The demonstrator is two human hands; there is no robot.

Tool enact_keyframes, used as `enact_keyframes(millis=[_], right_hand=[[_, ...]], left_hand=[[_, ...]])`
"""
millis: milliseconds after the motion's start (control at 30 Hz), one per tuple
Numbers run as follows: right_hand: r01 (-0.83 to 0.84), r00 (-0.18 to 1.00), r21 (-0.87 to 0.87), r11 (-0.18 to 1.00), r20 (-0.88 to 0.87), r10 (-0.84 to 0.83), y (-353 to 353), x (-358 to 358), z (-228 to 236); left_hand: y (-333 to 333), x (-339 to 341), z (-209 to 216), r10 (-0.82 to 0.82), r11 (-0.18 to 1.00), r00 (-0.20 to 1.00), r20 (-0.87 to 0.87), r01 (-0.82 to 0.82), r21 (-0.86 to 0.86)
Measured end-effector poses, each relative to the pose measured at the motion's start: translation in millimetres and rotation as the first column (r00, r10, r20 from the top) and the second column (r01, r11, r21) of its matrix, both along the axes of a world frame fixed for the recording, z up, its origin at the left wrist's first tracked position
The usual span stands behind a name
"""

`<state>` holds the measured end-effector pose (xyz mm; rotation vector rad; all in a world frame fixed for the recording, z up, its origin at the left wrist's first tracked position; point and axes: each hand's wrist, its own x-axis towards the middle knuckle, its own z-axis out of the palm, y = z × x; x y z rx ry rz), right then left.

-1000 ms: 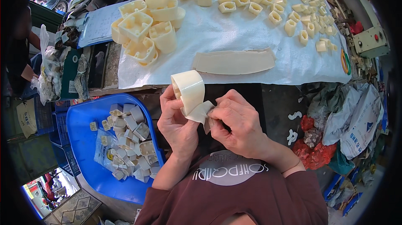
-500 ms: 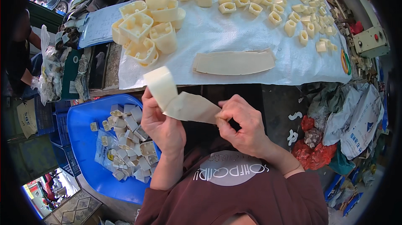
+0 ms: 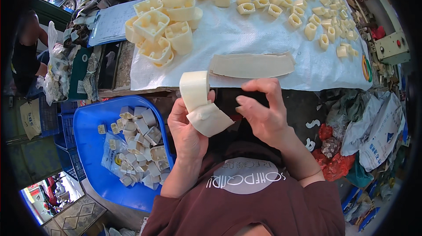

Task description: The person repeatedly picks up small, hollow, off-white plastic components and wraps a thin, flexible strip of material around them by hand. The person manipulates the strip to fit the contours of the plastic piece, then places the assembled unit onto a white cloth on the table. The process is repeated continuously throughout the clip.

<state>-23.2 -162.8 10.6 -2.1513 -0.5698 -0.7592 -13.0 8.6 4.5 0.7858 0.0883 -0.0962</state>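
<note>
Left hand [image 3: 189, 141], head view: grips the cream shell [image 3: 194, 91], digits showing on both sides of it.
Right hand [image 3: 269, 118]: open, thumb and fingers spread, near the strip but apart from it.
Cream shell: raised in front of the near edge of the white sheet [image 3: 176, 74].
Beige strip [image 3: 210, 120]: rests against the shell's lower end, free end flaring toward the right hand; cannot tell whether stuck on.
Steadying: best done by pressing on the hard shell only, clear of the strip's edge.
Handling the free end: probably calls for a wide, even pinch and light tension; looks thin, so could crease or tear under a corner tug.
Second strip [image 3: 252, 65]: lies flat on the sheet, beyond the hands.
Blue tub [image 3: 85, 148]: sits beside the left forearm, holding pale pieces [image 3: 141, 126].
</note>
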Motion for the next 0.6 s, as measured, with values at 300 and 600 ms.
enact_keyframes(millis=[300, 600], right_hand=[[-0.164, 0.984, -0.007, 0.986, 0.066, 0.165, 15, -6, 4], [-0.262, 0.965, 0.2, 0.944, 0.073, 0.252, 13, -22, 3]], left_hand=[[-4, -4, -7, -0.096, 0.961, 0.995, 0.02, 0.088, 0.261], [1, -2, -24, -0.045, 0.903, 0.987, 0.156, -0.026, 0.428]])
